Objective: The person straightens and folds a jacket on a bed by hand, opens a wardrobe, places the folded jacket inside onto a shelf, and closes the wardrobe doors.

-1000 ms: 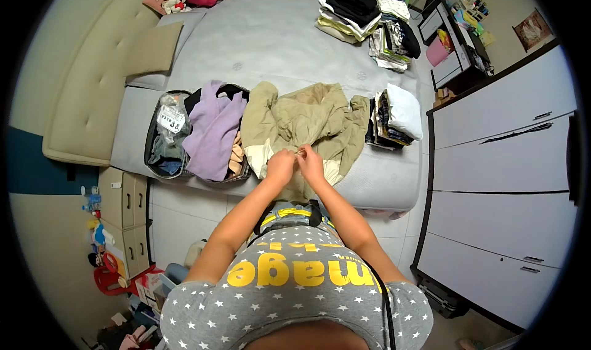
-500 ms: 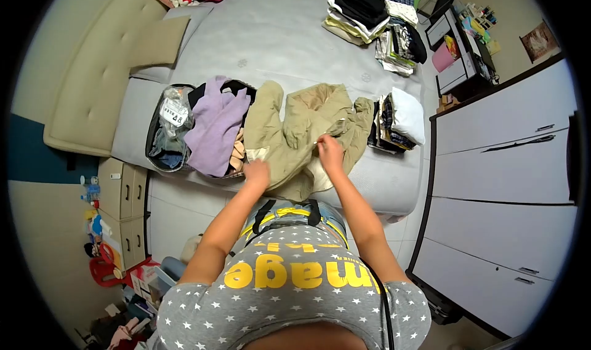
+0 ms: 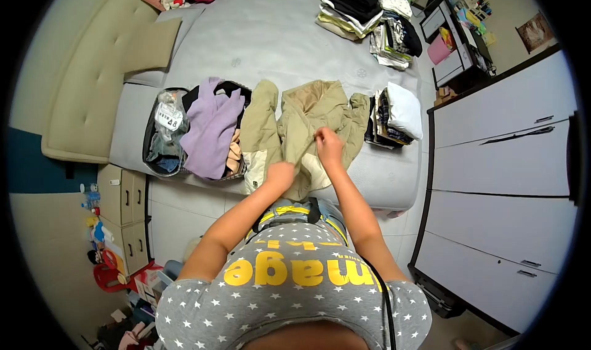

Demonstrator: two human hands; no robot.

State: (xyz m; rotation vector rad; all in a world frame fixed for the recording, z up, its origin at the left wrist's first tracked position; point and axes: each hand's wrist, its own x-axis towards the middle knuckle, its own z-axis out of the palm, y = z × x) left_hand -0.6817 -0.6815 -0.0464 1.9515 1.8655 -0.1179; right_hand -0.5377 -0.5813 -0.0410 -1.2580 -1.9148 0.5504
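Note:
A khaki padded jacket (image 3: 314,104) lies spread on the near edge of the bed, its hood area at the far side and its sleeves out to both sides. My left hand (image 3: 281,175) is closed on the lower front of the jacket, beside the cream-patched left part. Higher up, my right hand (image 3: 329,144) pinches the front edge near the middle. The fingertips of both hands are partly hidden by the cloth and the hands themselves. Just left of the jacket, a purple sweater (image 3: 212,128) lies over an open suitcase (image 3: 148,138).
A labelled clear plastic bag (image 3: 167,119) sits in the suitcase's left part. Folded clothes with a white item on top (image 3: 403,111) stand right of the jacket. Further clothes stacks (image 3: 352,8) lie at the back of the bed (image 3: 258,36). A white wardrobe (image 3: 492,171) lines the right side.
My left hand has moved right and slightly down across the jacket front. The cream-patched part at left now lies flatter and more exposed. My right hand has stayed nearly in place.

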